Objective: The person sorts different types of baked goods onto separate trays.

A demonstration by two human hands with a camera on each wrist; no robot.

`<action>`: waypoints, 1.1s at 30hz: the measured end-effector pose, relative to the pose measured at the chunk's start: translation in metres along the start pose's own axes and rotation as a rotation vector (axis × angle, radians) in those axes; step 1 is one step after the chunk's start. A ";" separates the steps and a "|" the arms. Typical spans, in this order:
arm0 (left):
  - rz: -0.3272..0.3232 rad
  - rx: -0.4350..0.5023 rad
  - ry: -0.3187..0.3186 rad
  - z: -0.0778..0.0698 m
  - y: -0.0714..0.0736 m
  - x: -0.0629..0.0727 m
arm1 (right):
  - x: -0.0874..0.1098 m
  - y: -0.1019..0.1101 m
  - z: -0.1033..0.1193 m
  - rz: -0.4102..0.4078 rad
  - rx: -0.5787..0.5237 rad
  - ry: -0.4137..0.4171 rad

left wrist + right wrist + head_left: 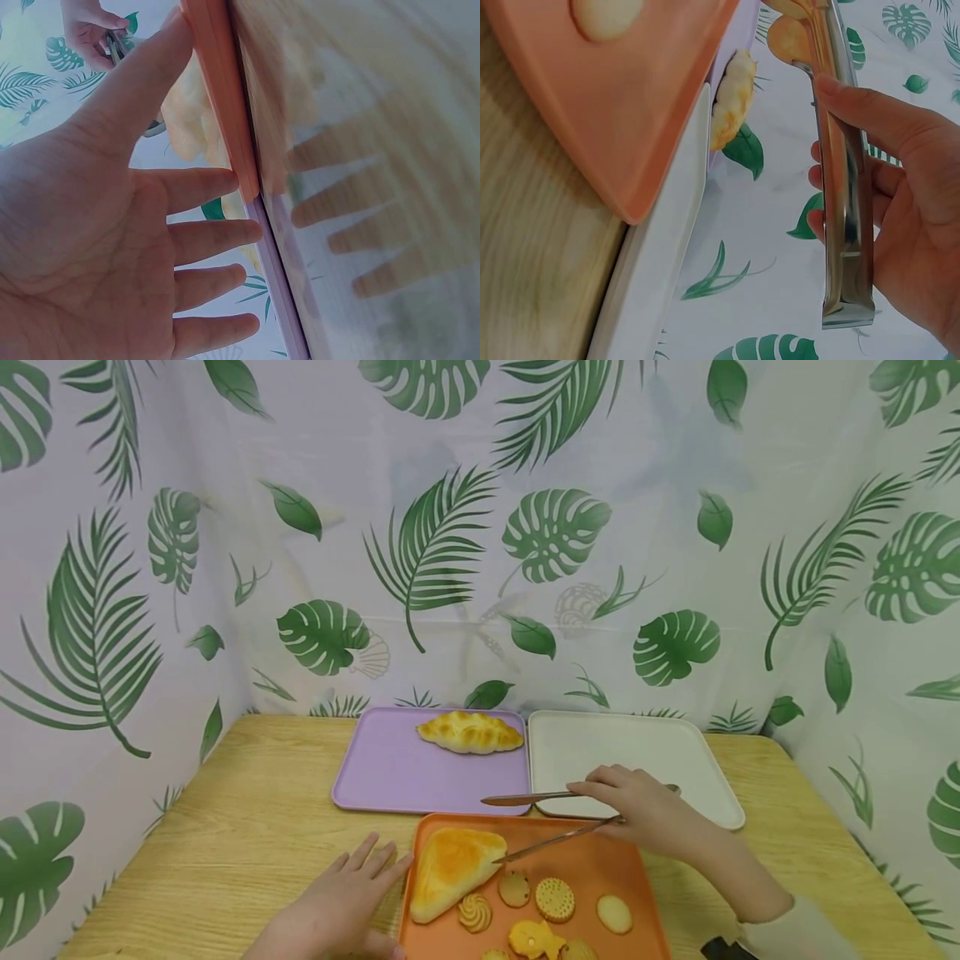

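Observation:
My right hand [648, 810] grips metal tongs [558, 838], also seen in the right wrist view as long shiny tongs [845, 202]. Their arms are spread. One tip is right at the corner of a triangular bread [456, 870] on the orange tray [633, 867]; the other hangs over the purple tray [390, 777]. At the orange tray's left edge is my left hand [333, 893], its fingers straight and spread. In the left wrist view that hand [112, 240] has its thumb up against the orange rim [217, 82].
Several cookies, among them a round dotted one [555, 900] and a fish-shaped one [534, 938], lie on the orange tray. A braided bread [471, 732] sits on the purple tray. Beside it stands a white tray [701, 777]. A leaf-patterned curtain [465, 635] closes off the table's back.

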State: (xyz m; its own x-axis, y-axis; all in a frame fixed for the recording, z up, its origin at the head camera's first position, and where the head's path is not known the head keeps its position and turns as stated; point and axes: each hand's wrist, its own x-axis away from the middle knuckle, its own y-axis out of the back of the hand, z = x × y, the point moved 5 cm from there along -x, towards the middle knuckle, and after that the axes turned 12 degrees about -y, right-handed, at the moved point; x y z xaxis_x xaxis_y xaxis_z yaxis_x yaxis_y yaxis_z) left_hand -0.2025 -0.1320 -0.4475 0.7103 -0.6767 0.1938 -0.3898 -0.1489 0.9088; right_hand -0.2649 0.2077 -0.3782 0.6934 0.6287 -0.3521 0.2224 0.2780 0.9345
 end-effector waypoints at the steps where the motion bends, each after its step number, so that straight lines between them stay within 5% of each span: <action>1: -0.002 0.001 -0.001 0.000 0.000 0.000 | 0.000 -0.002 0.001 0.023 0.000 -0.006; 6: 0.000 0.013 -0.001 -0.001 0.000 0.000 | -0.001 -0.009 0.009 0.109 -0.017 -0.023; 23: 0.010 0.029 0.002 0.000 0.000 0.000 | -0.016 -0.018 0.020 0.197 -0.040 -0.018; 33: 0.026 0.039 0.014 0.003 -0.001 -0.001 | -0.022 -0.012 0.026 0.115 -0.050 0.047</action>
State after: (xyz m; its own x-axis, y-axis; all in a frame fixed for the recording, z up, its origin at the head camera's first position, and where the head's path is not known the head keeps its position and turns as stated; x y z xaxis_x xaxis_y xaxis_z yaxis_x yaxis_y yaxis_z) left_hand -0.2043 -0.1334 -0.4491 0.7074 -0.6707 0.2229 -0.4311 -0.1596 0.8881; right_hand -0.2644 0.1718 -0.3801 0.6795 0.6913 -0.2457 0.1082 0.2369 0.9655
